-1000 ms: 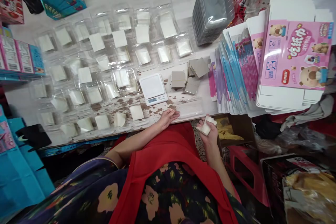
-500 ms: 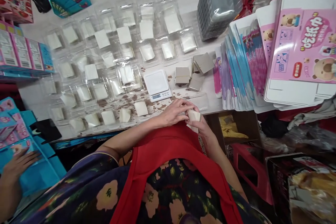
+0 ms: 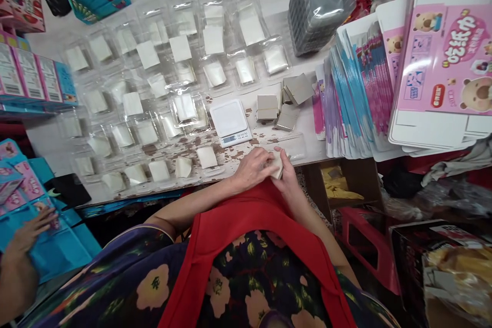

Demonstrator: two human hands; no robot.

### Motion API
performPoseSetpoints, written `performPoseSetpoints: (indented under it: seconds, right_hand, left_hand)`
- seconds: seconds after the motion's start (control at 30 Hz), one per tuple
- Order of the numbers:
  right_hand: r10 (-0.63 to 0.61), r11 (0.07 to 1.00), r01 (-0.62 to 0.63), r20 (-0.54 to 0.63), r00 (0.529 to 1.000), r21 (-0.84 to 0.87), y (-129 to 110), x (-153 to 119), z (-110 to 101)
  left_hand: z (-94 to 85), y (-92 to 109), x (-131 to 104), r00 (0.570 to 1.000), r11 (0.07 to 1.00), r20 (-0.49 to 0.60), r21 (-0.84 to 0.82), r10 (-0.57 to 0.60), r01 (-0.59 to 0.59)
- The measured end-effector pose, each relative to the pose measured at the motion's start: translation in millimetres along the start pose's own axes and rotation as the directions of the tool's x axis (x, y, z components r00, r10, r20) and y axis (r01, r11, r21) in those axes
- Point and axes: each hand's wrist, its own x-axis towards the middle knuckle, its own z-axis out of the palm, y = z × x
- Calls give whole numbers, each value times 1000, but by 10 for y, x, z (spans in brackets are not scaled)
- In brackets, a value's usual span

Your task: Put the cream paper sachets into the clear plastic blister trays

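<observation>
Between my two hands, at the table's front edge, is a small stack of off-white squares (image 3: 277,165). My left hand (image 3: 253,168) comes from the left with bent fingers pressed on the stack's left side. From the right, my right hand (image 3: 289,179) grips the stack between thumb and fingers. Just beyond my hands stands a white digital scale (image 3: 230,120) with nothing on its plate. Right of the scale lie several grey square stacks (image 3: 266,107). Left of it, clear plastic trays (image 3: 185,107) with white squares cover the table (image 3: 180,139).
Nested clear trays (image 3: 321,5) stand at the back right. Flat pink printed boxes (image 3: 442,56) lie at the right. At the far left are upright printed boxes (image 3: 31,74) and another person's hand (image 3: 34,228) over a blue box (image 3: 57,253).
The stack in my hands has turned and shifted slightly left. My right thumb has risen along its edge, and my left fingers have curled in. The other person's hand has moved up slightly.
</observation>
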Motion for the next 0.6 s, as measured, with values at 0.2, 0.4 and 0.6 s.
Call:
performPoseSetpoints:
  seconds: [0.2, 0.4, 0.6]
  right_hand:
    - [-105, 994, 102, -77, 991, -44, 61, 57, 18]
    - [-98, 993, 96, -37, 994, -71, 60, 75, -39]
    - [-71, 994, 71, 10, 997, -86, 29, 83, -33]
  left_hand:
    - [81, -119, 80, 931, 885, 242, -317, -272, 340]
    - [46, -211, 135, 845, 659, 414, -537, -337, 526]
    - [-55, -166, 168, 795, 598, 471, -531, -381, 601]
